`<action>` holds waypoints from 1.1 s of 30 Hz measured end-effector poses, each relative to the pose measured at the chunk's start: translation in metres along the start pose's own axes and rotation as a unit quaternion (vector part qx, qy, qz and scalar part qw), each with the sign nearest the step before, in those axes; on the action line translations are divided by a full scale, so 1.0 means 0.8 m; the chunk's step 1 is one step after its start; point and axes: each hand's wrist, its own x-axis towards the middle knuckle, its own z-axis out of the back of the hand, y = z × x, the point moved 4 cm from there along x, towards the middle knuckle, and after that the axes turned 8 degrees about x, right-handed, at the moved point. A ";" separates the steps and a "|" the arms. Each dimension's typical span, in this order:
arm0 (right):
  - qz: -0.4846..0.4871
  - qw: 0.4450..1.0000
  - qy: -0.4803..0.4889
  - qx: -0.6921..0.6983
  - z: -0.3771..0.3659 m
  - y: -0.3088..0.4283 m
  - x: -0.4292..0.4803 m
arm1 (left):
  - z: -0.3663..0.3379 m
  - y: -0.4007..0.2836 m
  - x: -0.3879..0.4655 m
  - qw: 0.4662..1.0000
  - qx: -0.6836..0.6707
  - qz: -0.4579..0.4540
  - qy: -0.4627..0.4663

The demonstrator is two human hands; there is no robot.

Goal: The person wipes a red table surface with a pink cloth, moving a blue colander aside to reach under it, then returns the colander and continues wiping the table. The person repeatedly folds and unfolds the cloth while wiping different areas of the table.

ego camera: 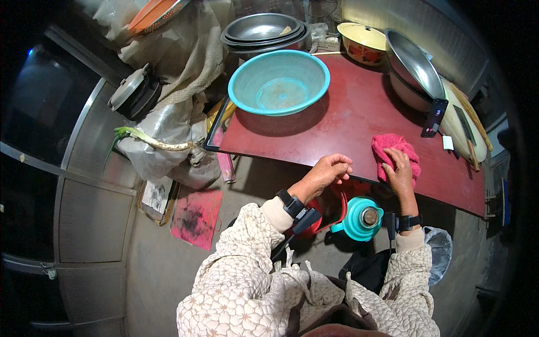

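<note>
My right hand point(399, 170) presses on a bunched pink cloth point(383, 145), its fingers bent into the fabric near the front edge of the red tabletop point(362, 113). Just over that same edge hovers my left hand point(322, 175), loosely curled, with nothing visible in it. Further back on the table, a turquoise plastic colander point(282, 93) stands upright, and its inside looks bare. Below the table edge, between my forearms, a turquoise thermos flask point(363, 219) with a stopper stands beside a red bucket-like container point(313, 217), partly hidden by my left wrist.
Stacked metal basins point(261, 27) stand behind the colander. At the right are a lidded enamel pot point(363, 42), a tilted steel basin point(414, 63), a phone point(434, 118) and a knife point(465, 126) on a pale board point(452, 139). A leek point(160, 143) lies on plastic bags at left.
</note>
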 end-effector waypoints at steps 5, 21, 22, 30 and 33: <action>0.031 0.999 0.010 0.009 0.002 0.010 -0.001 | -0.002 0.000 0.000 1.000 0.000 0.000 0.005; -0.069 0.988 -0.021 -0.135 -0.012 -0.024 -0.008 | 0.001 0.001 -0.003 1.000 0.004 0.003 0.001; -0.079 0.990 -0.017 -0.117 -0.012 -0.026 -0.008 | 0.002 0.000 -0.003 1.000 0.004 0.004 0.001; -0.038 0.993 -0.041 -0.101 -0.008 -0.019 -0.007 | -0.001 -0.004 -0.006 1.000 0.001 0.011 0.010; -0.033 0.995 -0.056 -0.074 -0.007 -0.018 -0.005 | -0.002 -0.003 -0.005 1.000 0.009 0.022 0.006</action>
